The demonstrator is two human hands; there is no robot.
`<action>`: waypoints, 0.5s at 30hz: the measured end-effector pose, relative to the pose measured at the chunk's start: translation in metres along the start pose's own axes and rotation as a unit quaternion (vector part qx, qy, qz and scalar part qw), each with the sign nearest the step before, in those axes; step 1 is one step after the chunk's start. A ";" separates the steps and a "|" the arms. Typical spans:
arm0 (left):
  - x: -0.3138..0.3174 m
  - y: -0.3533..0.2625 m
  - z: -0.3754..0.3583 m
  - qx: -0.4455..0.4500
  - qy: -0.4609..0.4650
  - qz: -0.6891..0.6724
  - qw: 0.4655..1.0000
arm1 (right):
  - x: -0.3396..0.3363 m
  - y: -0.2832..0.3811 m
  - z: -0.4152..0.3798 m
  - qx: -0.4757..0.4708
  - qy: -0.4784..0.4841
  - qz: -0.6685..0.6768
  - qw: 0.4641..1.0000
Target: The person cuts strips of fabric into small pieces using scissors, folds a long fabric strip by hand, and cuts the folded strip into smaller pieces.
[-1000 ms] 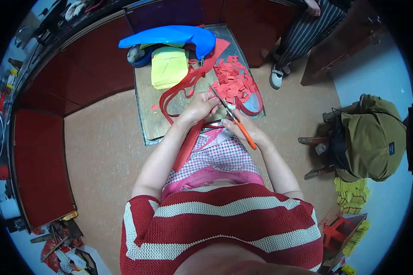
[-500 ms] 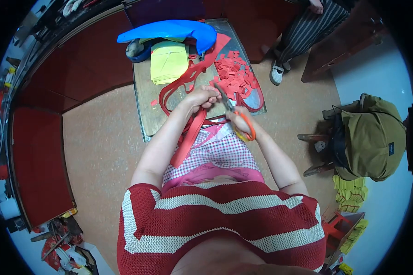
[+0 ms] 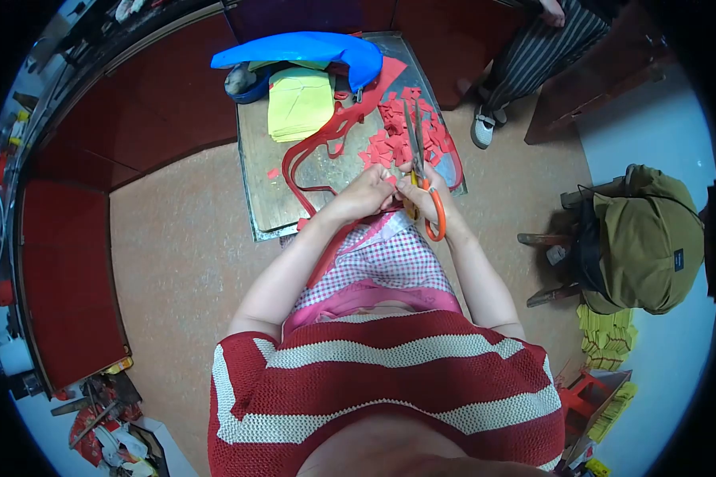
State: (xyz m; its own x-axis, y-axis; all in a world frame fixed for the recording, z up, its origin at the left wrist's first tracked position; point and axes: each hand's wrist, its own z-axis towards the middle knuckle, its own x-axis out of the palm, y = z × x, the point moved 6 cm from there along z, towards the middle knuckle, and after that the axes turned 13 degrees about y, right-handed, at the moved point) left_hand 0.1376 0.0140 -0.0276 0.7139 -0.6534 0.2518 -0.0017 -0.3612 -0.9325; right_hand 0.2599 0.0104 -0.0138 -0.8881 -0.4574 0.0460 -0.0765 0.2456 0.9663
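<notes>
My left hand [image 3: 366,195] is closed on a red strip [image 3: 324,258], part of which hangs over my checked lap. A small red end shows at its fingertips. My right hand [image 3: 423,197] grips scissors [image 3: 416,147] with orange and yellow handles, the blades pointing away from me and slightly apart. Both hands are close together above the near edge of the low table [image 3: 274,191]. Beyond the scissors lies a pile of small red pieces [image 3: 394,145]. Another long red band [image 3: 302,151] loops across the tabletop.
Toward the table's back are a stack of yellow sheets [image 3: 301,107], a blue plastic bag [image 3: 302,52] and a dark blue bowl [image 3: 250,91]. A person in striped trousers [image 3: 533,60] stands at the far right. An olive backpack [image 3: 648,238] rests on a wooden chair [image 3: 545,238].
My hands have come together, the left moving right. The scissors have turned from pointing up-left to straight away from me. The red strip's lower end has shifted on my lap.
</notes>
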 end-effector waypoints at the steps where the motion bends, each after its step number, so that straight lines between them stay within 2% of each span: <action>1: 0.002 0.001 0.000 0.002 0.000 0.000 1.000 | 0.000 0.003 0.000 -0.012 -0.006 0.002 1.000; 5: 0.003 0.005 -0.004 -0.010 -0.008 0.007 1.000 | -0.001 -0.002 0.001 -0.015 -0.007 0.003 1.000; 7: 0.000 0.007 -0.007 -0.024 0.000 0.009 1.000 | -0.006 0.002 0.000 -0.061 -0.032 -0.063 0.996; 9: 0.003 0.006 -0.010 -0.037 0.049 0.004 0.998 | -0.008 0.011 -0.003 -0.055 -0.033 -0.058 0.996; 13: -0.001 0.007 -0.009 -0.033 0.042 -0.024 0.998 | -0.009 0.008 -0.008 -0.011 -0.023 -0.008 1.000; 15: -0.014 0.001 -0.010 -0.005 -0.065 -0.013 0.998 | -0.014 0.000 -0.014 0.010 -0.004 -0.011 1.000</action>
State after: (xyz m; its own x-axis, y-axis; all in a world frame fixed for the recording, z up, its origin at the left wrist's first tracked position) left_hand 0.1206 0.0156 -0.0296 0.7992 -0.5510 0.2400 0.0125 -0.3841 -0.9232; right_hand 0.2784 0.0048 -0.0105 -0.8899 -0.4556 0.0224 -0.1052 0.2528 0.9618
